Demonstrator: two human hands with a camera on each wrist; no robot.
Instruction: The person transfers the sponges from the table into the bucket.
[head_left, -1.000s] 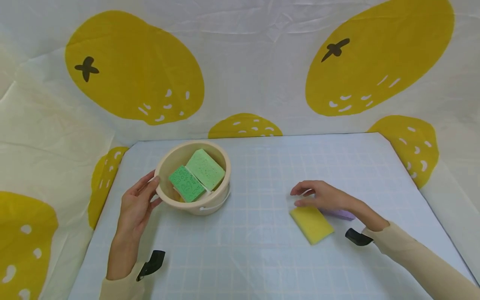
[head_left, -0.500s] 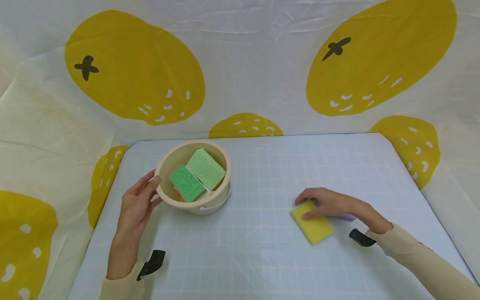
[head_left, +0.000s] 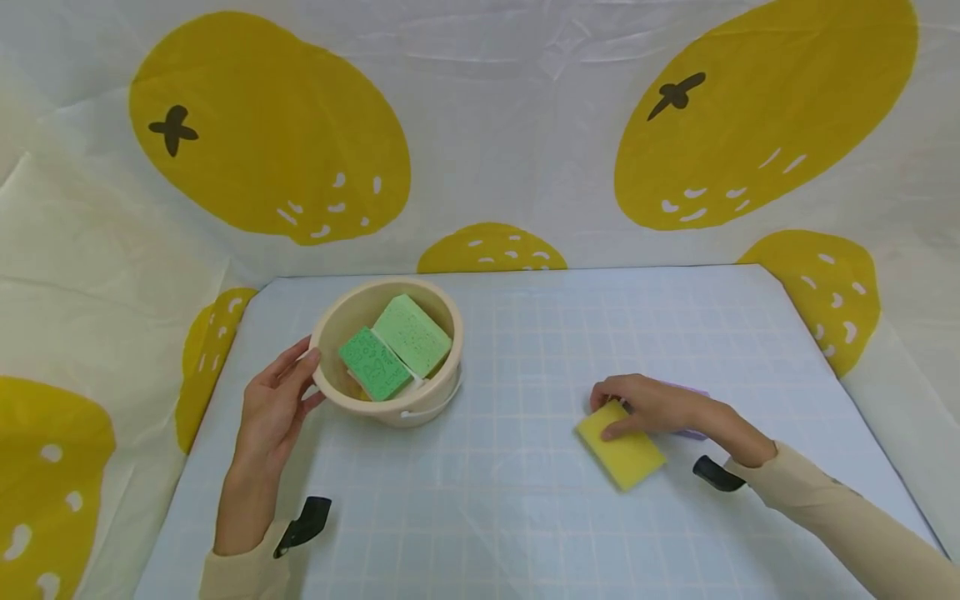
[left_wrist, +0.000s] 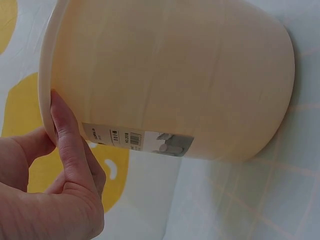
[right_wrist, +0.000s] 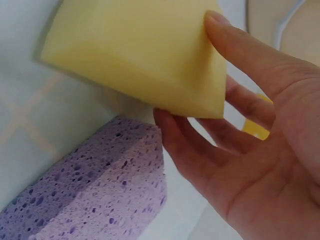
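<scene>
At the left of the table a cream bucket (head_left: 420,414) stands upright, its rim pinched between the thumb and fingers of my left hand (head_left: 277,408). Inside it lie a dark green sponge (head_left: 375,364) and a light green sponge (head_left: 412,335). On the right side my right hand (head_left: 652,407) pinches a yellow sponge (head_left: 622,454), thumb on its upper face and fingers at the far edge. A porous purple sponge (right_wrist: 110,185) lies right beside the fingertips in the right wrist view; in the head view my right hand covers most of it.
A white handle (head_left: 435,408) hangs down the bucket's side. The table (head_left: 480,517) has a pale blue checked cover. White cloth (head_left: 510,150) printed with yellow fruit rises at the back and both sides.
My right hand has come down onto the yellow sponge and taken hold of it; the sponge has shifted slightly left. My left hand stays on the bucket's rim.
</scene>
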